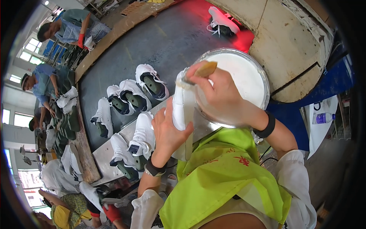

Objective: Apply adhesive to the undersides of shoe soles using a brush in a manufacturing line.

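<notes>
My left hand (167, 131) is closed around a white shoe (179, 108), held upright with its pale sole side toward my right hand. My right hand (221, 89) grips a brush (207, 69) by its wooden handle. The brush's bristle end lies against the upper edge of the shoe, partly hidden by my fingers. Just behind and right of my right hand stands a round metal basin (265, 76) holding white liquid (240, 66). Left of my left hand, a white lace-up sneaker upper (143, 129) on a dark green last sits close by.
Several white shoes on green lasts (133, 99) stand on a dark conveyor belt (160, 45). One shoe (223, 21) lies under red light beside a worn machine housing (289, 42). Across the belt, co-workers (42, 82) handle shoes. A bottle (324, 118) is at far right.
</notes>
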